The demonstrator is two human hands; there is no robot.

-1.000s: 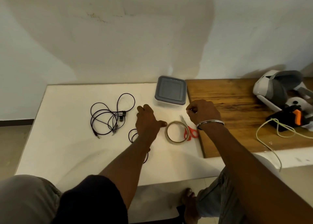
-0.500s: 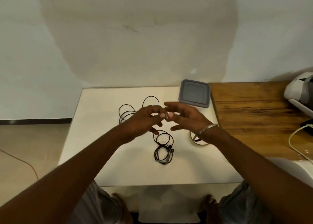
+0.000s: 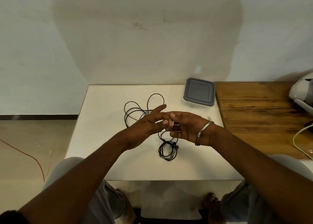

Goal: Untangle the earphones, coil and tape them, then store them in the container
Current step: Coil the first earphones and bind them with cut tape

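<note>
On the floor at the far left lay an orange cord. Next came the white desk. The tangled earphones lay loose on it, partly behind the left hand. That hand's fingers were mostly straight and met the right hand. I could not tell if its grip held anything. Just below the hands lay the coiled earphones. The right hand, with a bangle on its wrist, had its grip pinched on a small clear strip. Farther back sat the container, lid on, at the desk's right edge, beside a wooden desk.
</note>
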